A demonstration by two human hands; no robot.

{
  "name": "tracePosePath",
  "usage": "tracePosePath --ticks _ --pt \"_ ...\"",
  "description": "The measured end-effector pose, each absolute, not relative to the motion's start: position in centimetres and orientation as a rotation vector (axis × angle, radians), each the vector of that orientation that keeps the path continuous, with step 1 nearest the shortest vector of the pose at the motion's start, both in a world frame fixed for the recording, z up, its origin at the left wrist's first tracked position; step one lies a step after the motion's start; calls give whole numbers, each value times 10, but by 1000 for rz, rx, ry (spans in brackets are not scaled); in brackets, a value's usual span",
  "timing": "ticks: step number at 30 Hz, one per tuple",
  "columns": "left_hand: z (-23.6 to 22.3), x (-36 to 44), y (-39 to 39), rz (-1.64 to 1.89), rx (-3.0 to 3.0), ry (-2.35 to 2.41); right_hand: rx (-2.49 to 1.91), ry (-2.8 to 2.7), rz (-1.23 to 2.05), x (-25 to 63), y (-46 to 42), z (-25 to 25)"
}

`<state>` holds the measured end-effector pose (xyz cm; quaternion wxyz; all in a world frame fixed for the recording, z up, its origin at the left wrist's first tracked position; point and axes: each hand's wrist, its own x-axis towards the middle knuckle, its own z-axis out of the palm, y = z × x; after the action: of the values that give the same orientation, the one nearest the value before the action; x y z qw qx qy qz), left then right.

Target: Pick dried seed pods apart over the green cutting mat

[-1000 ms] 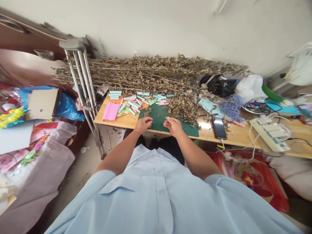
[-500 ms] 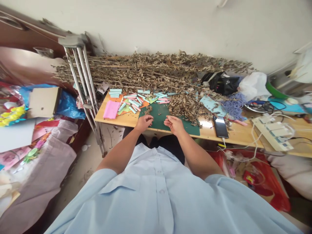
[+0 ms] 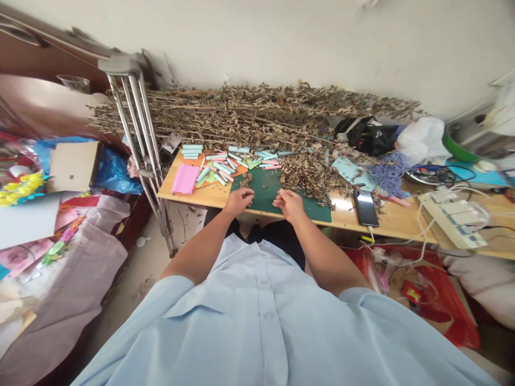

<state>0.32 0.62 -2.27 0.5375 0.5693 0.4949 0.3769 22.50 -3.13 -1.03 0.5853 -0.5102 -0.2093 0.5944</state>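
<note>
My left hand [image 3: 238, 199] rests at the near edge of a green cutting mat [image 3: 265, 187], its fingers curled shut; whatever it holds is too small to make out. My right hand [image 3: 288, 203] sits a little to the right on the same mat, fingers pinched together in the same way. Between and just beyond the hands lie crumbs of dried leaf. A heap of dried leaves [image 3: 309, 174] lies right of the mat. Behind it, long dried branches [image 3: 249, 115] stretch along the wall.
Several rolled pastel paper tubes [image 3: 229, 161] and a pink sheet [image 3: 185, 179] lie on the wooden table [image 3: 201, 195]. A phone [image 3: 365, 208] and a power strip [image 3: 454, 220] sit to the right. Metal crutches [image 3: 139, 139] lean at the table's left end.
Both hands stay at the mat's near edge with only small finger movements. The view has shifted slightly.
</note>
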Motion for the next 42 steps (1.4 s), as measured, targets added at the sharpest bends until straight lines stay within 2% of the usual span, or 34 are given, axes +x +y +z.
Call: tracePosePath --ticks 14,29,42 --pt "-30 -3 1 876 1388 1172 -1191 -517 1417 224 -31 -10" --pt "-15 -4 -2 852 1363 1169 -1205 -531 1461 224 -32 -8" --pt "-26 -4 2 858 1400 1138 -1177 -419 1505 232 -32 0"
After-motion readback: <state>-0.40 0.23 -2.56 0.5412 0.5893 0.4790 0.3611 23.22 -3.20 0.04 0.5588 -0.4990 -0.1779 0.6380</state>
